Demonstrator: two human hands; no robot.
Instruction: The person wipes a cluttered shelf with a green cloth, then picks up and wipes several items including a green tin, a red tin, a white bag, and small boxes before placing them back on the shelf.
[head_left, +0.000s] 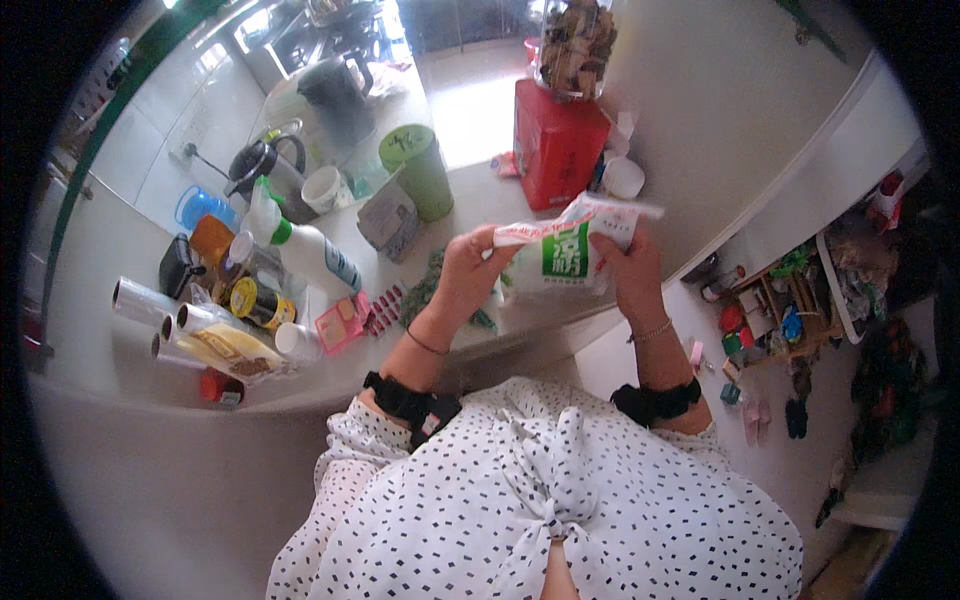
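Observation:
Both my hands grip a white plastic packet (566, 259) with a green printed panel and red edging, held up over the front of the counter. My left hand (474, 259) pinches its upper left corner between thumb and fingers. At the upper right edge, my right hand (628, 259) has its thumb on the near face and its fingers behind. The packet bears writing; its contents cannot be made out. Just left of my left wrist, a dark green bundle (424, 289) lies on the counter, partly hidden by my forearm.
Beyond the packet stand a red canister (559, 146), a clear jar (579, 49) of brown pieces and a green cylindrical tin (420, 172). Leftward are a white spray bottle (319, 259), a blister pack (386, 309), a black kettle (270, 176) and several rolls (146, 298).

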